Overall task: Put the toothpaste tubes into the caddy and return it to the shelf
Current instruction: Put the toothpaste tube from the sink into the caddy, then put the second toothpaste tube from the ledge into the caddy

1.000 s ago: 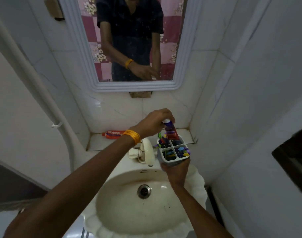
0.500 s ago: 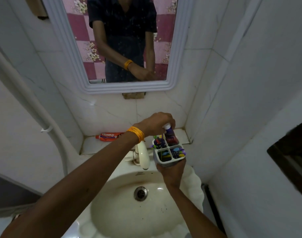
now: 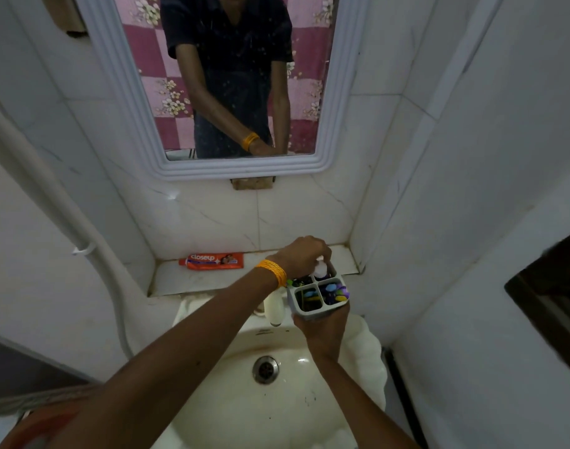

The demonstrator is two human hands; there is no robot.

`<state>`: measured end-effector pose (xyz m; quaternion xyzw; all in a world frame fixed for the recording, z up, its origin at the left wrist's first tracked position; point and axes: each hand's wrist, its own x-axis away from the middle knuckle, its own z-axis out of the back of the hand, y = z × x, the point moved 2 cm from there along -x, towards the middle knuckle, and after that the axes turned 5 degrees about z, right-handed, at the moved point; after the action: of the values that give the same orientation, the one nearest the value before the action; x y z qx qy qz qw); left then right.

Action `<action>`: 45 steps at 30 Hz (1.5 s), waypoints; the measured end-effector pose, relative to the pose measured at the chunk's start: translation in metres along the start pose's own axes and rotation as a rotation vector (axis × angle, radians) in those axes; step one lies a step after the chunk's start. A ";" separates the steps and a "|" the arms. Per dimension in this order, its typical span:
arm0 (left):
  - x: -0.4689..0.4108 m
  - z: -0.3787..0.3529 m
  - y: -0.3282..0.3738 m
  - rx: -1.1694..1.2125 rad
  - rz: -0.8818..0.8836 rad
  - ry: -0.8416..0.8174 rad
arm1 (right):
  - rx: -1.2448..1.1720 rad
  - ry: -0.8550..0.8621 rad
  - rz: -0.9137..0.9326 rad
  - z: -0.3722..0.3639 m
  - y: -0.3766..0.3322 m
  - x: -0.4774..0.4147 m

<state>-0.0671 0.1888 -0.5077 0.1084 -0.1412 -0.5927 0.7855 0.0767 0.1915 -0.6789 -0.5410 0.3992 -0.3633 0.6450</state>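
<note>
Caddy (image 3: 319, 298) first: it is a small grey plastic box with squared walls, split by a cross into four compartments, and it hangs over the basin (image 3: 270, 393) in the right hand (image 3: 324, 330), whose fingers are clenched around its lower walls from beneath. One tube (image 3: 320, 270) stands upright in the far right compartment, sunk so deep that only its white cap and a bit of dark shoulder show; the left hand (image 3: 301, 256) arches over it with fingertips pinched on the cap, apparently pushing it home. The other compartments hold a jumble of bright plastic bits, blue, yellow, purple and green, too small to name for sure. So one tube looks as good as stowed. A second, the red tube (image 3: 212, 261), lies flat on the shelf (image 3: 180, 280) near the back wall, well to the left of the caddy, soft-sided and glossy with a printed label. By my reading, that one remains to be picked up and dropped in, and then the caddy must go back on the shelf. The shelf is pale, veined stone with grimy seams; the basin is smooth cream ceramic with a scalloped rim and a metal drain (image 3: 265, 369).
</note>
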 end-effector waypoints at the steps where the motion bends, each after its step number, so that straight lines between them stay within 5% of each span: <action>1: 0.000 0.002 -0.004 0.019 0.016 0.036 | -0.019 0.000 -0.001 0.000 0.000 0.002; 5: 0.018 0.011 -0.057 0.113 0.117 0.244 | -0.023 -0.016 0.023 -0.013 -0.007 0.009; 9: 0.061 0.001 -0.144 0.206 0.396 0.446 | -0.030 -0.025 0.074 -0.021 -0.010 0.009; 16: 0.108 -0.041 -0.215 0.096 0.780 0.188 | -0.036 0.023 0.068 0.000 -0.012 0.000; 28: 0.112 -0.065 -0.249 -0.286 0.938 0.018 | -0.133 -0.034 0.006 -0.007 -0.009 0.002; 33: 0.124 -0.066 -0.263 -0.267 0.966 0.103 | -0.147 -0.037 -0.004 -0.006 -0.016 0.003; 40: 0.145 -0.064 -0.263 -0.081 0.933 -0.022 | -0.008 -0.022 0.017 -0.002 -0.007 0.000; 45: 0.158 -0.061 -0.244 0.008 0.789 0.231 | -0.030 -0.040 0.035 -0.005 -0.007 -0.001</action>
<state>-0.2248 -0.0299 -0.6328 0.1147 -0.0853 -0.2293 0.9628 0.0721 0.1892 -0.6728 -0.5507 0.4009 -0.3351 0.6509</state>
